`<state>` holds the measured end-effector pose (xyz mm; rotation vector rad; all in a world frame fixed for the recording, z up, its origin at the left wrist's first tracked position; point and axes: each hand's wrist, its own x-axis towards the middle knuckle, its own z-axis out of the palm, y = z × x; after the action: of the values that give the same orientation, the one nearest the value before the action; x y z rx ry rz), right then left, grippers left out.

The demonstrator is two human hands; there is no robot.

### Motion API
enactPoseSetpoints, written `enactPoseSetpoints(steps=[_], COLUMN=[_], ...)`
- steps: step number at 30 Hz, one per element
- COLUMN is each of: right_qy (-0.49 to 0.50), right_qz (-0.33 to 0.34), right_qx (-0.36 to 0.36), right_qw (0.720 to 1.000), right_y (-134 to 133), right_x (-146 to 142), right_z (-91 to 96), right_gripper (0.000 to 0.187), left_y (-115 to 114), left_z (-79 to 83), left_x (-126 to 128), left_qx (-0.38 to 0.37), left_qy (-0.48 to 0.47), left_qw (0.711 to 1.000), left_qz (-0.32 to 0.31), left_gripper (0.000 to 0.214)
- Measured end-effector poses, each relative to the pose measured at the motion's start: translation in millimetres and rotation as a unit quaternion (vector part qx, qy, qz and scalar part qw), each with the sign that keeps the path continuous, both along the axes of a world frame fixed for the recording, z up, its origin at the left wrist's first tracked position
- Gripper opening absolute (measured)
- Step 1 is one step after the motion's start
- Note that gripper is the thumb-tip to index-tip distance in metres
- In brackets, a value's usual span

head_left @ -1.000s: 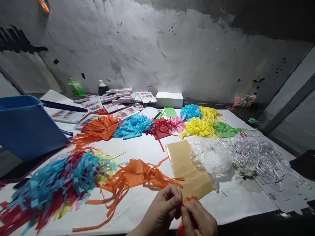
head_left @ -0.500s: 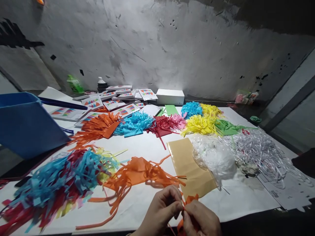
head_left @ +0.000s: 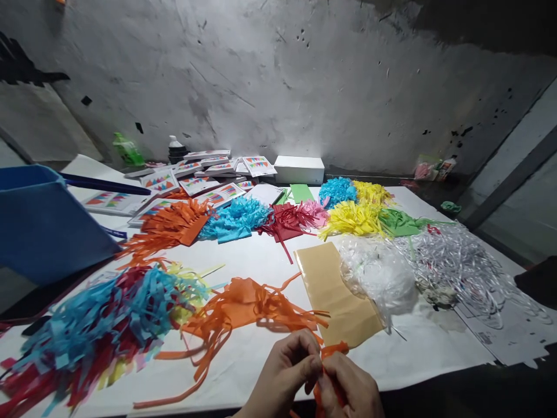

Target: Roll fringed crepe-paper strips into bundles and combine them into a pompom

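Observation:
At the table's front edge my left hand [head_left: 289, 367] and my right hand [head_left: 350, 383] meet, fingertips pinched close together. Between them is an orange crepe-paper tassel [head_left: 334, 349]; its strips show above and below my right fingers. Both hands are closed on it, though the exact spot under the fingertips is hidden. Just beyond my left hand lies a loose piece of fringed orange crepe paper [head_left: 241, 302]. A tan paper sheet [head_left: 326, 290] lies flat beyond my right hand. To the left is a heap of blue, red and yellow tassels [head_left: 108, 325].
Fringed paper bundles in orange [head_left: 174, 223], blue [head_left: 237, 217], red [head_left: 287, 220] and yellow [head_left: 352, 219] line the table's middle. Clear plastic [head_left: 380, 278] and white string [head_left: 461, 261] lie right. A blue bin [head_left: 52, 226] stands left; boxes [head_left: 300, 169] sit behind.
My right hand has shifted slightly left, closer to my left hand, with the orange strips moving along. The camera view has moved a little. Things on the table lie as before.

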<state>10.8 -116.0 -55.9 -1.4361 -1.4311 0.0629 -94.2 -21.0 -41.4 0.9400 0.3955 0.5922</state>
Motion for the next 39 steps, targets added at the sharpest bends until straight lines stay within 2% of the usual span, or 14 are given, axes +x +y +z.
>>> enactPoseSetpoints(steps=[3,8,13,16,21,23,26,30,32,35,37,39], right_qy=[-0.022,-0.064,-0.091,-0.117,-0.232,-0.198,-0.06,0.013,0.016,-0.064,-0.117,-0.121], right_qz=[-0.014,-0.039,-0.021,-0.002,-0.051,-0.026,0.017,0.062,0.081,0.019,-0.012,-0.016], right_qx=[0.009,0.023,0.023,0.023,0.063,0.051,0.017,-0.011,-0.018,0.001,0.017,0.022], right_qw=[1.0,0.997,0.995,0.993,0.969,0.979,0.998,0.998,0.996,0.998,0.993,0.992], right_y=[-1.9,-3.6,-2.8,-2.7,-2.6,-3.1,-4.8,-7.6,-8.8,-10.1,-10.4,-10.2], right_x=[3.2,8.8,9.7,11.9,14.5,13.8,12.1,13.2,14.9,15.9,15.1,14.1], right_z=[-1.9,-4.1,-10.0,-6.2,6.6,7.5,4.0,0.3,-0.2,-2.6,-5.6,-8.6], right_gripper=[0.024,0.019,0.016,0.02,0.02,0.021,0.021,0.024,0.025,0.02,0.018,0.018], left_y=[0.5,4.0,5.3,3.1,-0.2,0.0,1.8,4.2,4.9,6.1,7.2,8.1], left_z=[-1.5,6.2,5.2,0.6,-0.9,1.0,3.8,5.0,5.3,6.7,7.8,8.0], left_x=[-1.5,-6.8,-7.9,-6.5,-4.4,-5.3,-8.2,-12.1,-13.2,-13.7,-13.5,-13.6], left_qx=[0.021,0.085,0.071,0.063,0.075,0.093,0.129,0.19,0.239,0.307,0.324,0.328], left_qy=[-0.004,0.017,0.019,0.01,0.013,0.014,0.019,0.032,0.041,0.061,0.071,0.08], left_qw=[1.0,0.996,0.997,0.998,0.997,0.996,0.991,0.981,0.97,0.949,0.943,0.941], left_qz=[-0.01,-0.015,-0.006,-0.007,0.01,0.007,-0.007,0.002,0.01,0.022,0.019,0.008], left_gripper=[0.04,0.03,0.03,0.03,0.032,0.031,0.028,0.026,0.024,0.025,0.028,0.03])
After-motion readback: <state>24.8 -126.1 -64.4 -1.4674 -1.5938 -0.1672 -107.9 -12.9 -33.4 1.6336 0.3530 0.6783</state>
